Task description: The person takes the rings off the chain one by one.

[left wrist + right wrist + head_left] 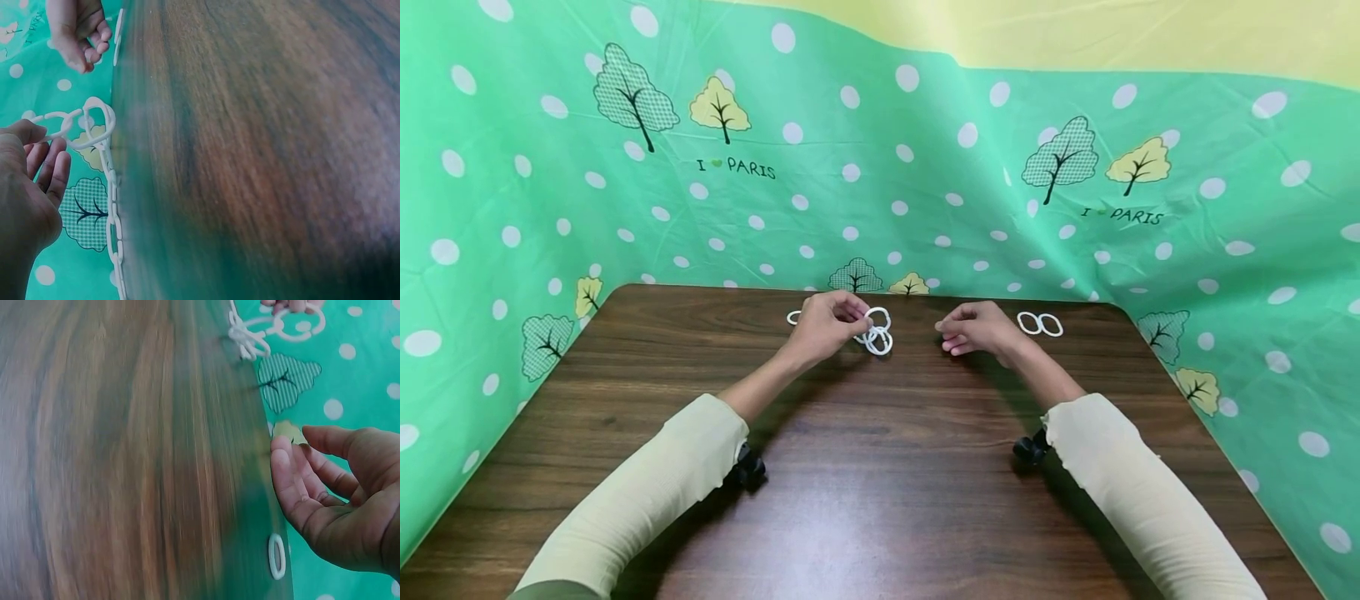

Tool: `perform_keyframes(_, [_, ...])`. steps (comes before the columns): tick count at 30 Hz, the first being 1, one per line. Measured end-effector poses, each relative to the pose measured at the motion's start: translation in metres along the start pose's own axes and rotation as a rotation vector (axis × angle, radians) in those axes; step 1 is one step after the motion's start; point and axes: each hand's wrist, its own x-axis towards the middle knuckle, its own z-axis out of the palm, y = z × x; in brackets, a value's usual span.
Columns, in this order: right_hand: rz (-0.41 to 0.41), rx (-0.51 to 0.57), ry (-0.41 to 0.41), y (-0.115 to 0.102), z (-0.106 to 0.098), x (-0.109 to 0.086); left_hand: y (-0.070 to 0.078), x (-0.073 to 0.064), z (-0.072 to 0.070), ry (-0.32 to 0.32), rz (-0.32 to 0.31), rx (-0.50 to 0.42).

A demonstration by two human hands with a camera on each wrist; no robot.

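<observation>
A white plastic ring is pinched between the thumb and fingers of my left hand. It links to other white rings, and this ring chain trails down from the hand onto the table in the left wrist view. Part of the chain is hidden behind the left hand in the head view. My right hand is raised over the table to the right of the chain. Its fingers are loosely bent and hold nothing, with the thumb apart from them in the right wrist view.
Two loose white rings lie side by side on the brown wooden table, right of my right hand. Part of another white ring shows left of my left hand. A green dotted cloth hangs behind the table's far edge.
</observation>
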Motion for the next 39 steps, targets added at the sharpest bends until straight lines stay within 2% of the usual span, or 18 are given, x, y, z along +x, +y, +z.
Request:
perform_keyframes(8, [-0.056,0.006,-0.034,-0.010,0.022,0.002,0.002,0.001,0.000,-0.003,0.003,-0.010])
perform_keyframes(21, [-0.198,0.031,-0.087,-0.026,0.049,0.003,0.002,0.002,0.002,-0.007,0.031,-0.038])
perform_keyframes(31, [-0.235,0.040,-0.079,-0.028,0.062,0.006,0.004,0.001,0.003,-0.024,0.040,-0.034])
perform_keyframes(39, [-0.230,0.092,-0.068,-0.029,0.065,0.005,0.004,0.001,0.001,-0.014,0.044,-0.017])
